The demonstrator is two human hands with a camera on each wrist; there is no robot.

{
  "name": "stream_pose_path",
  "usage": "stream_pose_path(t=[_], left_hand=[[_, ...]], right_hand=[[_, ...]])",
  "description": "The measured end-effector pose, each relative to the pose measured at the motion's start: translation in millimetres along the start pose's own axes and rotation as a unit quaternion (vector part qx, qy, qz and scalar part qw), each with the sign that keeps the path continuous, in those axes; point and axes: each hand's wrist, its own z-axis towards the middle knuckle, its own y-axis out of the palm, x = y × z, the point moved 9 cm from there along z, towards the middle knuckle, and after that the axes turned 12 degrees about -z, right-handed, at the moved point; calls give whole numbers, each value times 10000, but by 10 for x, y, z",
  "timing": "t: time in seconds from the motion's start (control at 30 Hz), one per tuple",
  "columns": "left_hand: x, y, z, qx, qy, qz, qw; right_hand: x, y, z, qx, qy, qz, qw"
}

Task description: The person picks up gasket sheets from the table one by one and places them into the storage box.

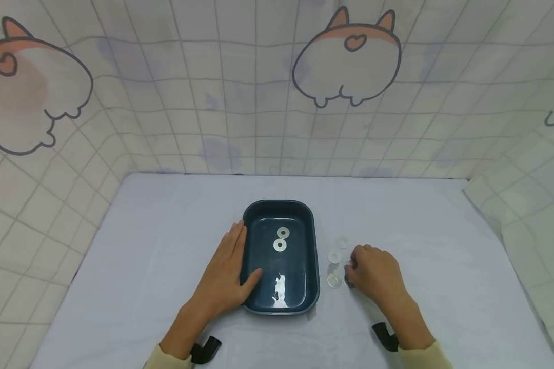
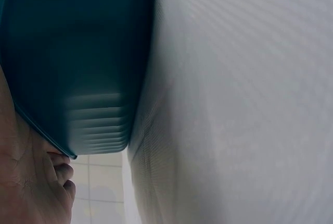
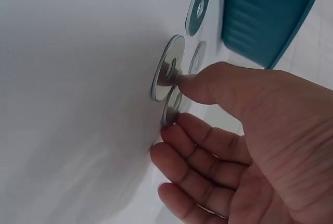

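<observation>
A dark blue rectangular tray (image 1: 300,302) stands on the white cloth with two flat metal washers (image 1: 279,245) inside. My left hand (image 1: 226,277) rests along its left rim, fingers straight and thumb over the inner side. In the left wrist view, the palm (image 2: 26,182) lies against the rim beside the tray's outer wall (image 2: 62,41). To the right of the tray my right hand (image 1: 378,271) pinches a washer (image 3: 172,107) between thumb and index finger, at the cloth. Another washer (image 3: 168,70) lies right beside the thumb tip. The other fingers are loosely bent.
More washers lie on the cloth between the tray and my right hand, among them a near one (image 1: 334,280) and a far one (image 1: 341,242). A white tablecloth (image 1: 166,230) covers the table. Behind it hangs a checked curtain (image 1: 240,102) with cartoon animals.
</observation>
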Motion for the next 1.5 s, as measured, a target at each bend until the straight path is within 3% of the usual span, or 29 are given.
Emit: stream_pose_path(t=[0.37,0.57,0.77,1.1,1.33,1.5], left_hand=[[8,16,3,-67,-23,-122,9999],[-9,0,-7,-35,-52,-15,10000],[-6,5,-5,-84,-50,-103,9999],[28,11,8,-14,11,-142,9999],[19,12,9,-16,-42,-152,9999],[1,-3,-9,-21,-68,-129,9999]], right_hand=[[-12,55,13,-24,474,159,9987],[52,90,-15,-67,535,633,9965],[117,143,-14,-151,556,737,9956],[159,97,-58,16,427,758,9962],[148,32,-95,486,208,928,9943],[117,-9,-92,598,137,945,9936]])
